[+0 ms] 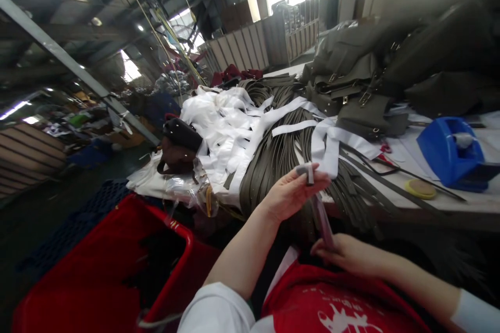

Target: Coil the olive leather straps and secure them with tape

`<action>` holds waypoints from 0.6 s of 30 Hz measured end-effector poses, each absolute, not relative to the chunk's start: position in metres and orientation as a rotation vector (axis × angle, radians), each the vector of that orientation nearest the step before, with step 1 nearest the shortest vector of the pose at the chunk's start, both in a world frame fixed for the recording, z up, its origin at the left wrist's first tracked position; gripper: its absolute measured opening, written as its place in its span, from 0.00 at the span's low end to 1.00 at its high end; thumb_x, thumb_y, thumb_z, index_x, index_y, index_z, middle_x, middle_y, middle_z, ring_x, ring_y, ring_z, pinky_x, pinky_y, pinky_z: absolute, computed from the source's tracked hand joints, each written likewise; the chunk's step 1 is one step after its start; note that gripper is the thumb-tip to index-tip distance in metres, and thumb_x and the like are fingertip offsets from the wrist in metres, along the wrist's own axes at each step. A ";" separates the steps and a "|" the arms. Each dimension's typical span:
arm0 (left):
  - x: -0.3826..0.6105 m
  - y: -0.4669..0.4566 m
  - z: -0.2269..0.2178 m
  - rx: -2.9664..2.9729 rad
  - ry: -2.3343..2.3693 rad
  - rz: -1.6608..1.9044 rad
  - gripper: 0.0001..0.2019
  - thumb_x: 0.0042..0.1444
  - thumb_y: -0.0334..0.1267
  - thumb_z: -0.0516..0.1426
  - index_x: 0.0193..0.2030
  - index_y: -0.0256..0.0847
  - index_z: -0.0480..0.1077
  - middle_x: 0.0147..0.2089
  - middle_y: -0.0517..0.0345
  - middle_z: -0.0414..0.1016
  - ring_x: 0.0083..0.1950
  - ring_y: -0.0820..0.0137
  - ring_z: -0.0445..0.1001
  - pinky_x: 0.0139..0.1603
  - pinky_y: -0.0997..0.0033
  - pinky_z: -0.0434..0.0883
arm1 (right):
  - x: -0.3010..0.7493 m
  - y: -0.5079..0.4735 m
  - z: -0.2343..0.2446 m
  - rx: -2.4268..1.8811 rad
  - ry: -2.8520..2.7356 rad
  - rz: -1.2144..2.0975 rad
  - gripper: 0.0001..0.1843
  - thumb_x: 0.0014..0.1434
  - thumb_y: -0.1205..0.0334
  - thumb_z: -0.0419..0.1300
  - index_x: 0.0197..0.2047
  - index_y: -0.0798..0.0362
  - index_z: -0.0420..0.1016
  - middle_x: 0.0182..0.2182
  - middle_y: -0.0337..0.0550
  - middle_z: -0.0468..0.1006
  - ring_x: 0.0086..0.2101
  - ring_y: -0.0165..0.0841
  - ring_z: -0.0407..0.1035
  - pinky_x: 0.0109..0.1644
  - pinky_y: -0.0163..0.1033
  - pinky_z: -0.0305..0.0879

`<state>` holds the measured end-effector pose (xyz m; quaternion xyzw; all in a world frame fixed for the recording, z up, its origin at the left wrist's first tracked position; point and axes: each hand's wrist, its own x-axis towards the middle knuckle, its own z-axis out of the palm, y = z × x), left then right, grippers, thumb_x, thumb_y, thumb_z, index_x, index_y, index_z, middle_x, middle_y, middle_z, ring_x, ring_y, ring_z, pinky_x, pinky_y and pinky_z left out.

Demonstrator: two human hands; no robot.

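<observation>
My left hand (291, 192) is raised at the table's front edge, its fingers pinched on the upper end of a dark strap (323, 221). A small grey and white piece (307, 170) shows at the fingertips; I cannot make out what it is. Lower down, close to the red apron, my right hand (338, 250) is closed around the same strap, which looks blurred and shiny. Just behind my left hand hangs a white strip (332, 153). Many olive-grey straps (269, 166) lie in a thick bundle across the table, partly under white strips (226, 119).
A blue tape dispenser (445, 151) and a yellow round disc (420, 189) sit on the right. Behind them are piled olive bags (363, 109). A dark brown bag (177, 153) lies at the table's left. A large red bin (97, 260) stands on the floor at lower left.
</observation>
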<state>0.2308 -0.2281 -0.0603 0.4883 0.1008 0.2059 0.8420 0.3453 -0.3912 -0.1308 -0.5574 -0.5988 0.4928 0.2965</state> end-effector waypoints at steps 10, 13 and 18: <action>0.213 -0.229 -0.090 2.311 0.322 0.546 0.14 0.63 0.36 0.48 0.38 0.38 0.74 0.38 0.49 0.78 0.43 0.61 0.75 0.49 0.61 0.71 | 0.385 -0.393 -0.050 -1.165 -1.010 1.263 0.31 0.57 0.33 0.58 0.26 0.54 0.79 0.16 0.41 0.72 0.15 0.26 0.57 0.19 0.33 0.48; 0.208 -0.250 -0.086 2.388 0.266 0.415 0.16 0.65 0.42 0.48 0.31 0.39 0.70 0.30 0.54 0.73 0.34 0.65 0.71 0.40 0.65 0.68 | 0.422 -0.380 -0.054 -1.295 -0.952 1.165 0.34 0.55 0.30 0.56 0.23 0.54 0.76 0.13 0.40 0.69 0.13 0.26 0.55 0.17 0.33 0.47; 0.208 -0.271 -0.080 1.637 0.476 0.242 0.27 0.63 0.61 0.48 0.26 0.39 0.65 0.18 0.65 0.60 0.18 0.76 0.58 0.24 0.73 0.60 | 0.440 -0.369 -0.064 -1.776 -1.277 0.515 0.28 0.51 0.41 0.66 0.47 0.54 0.78 0.40 0.53 0.82 0.41 0.49 0.77 0.45 0.50 0.73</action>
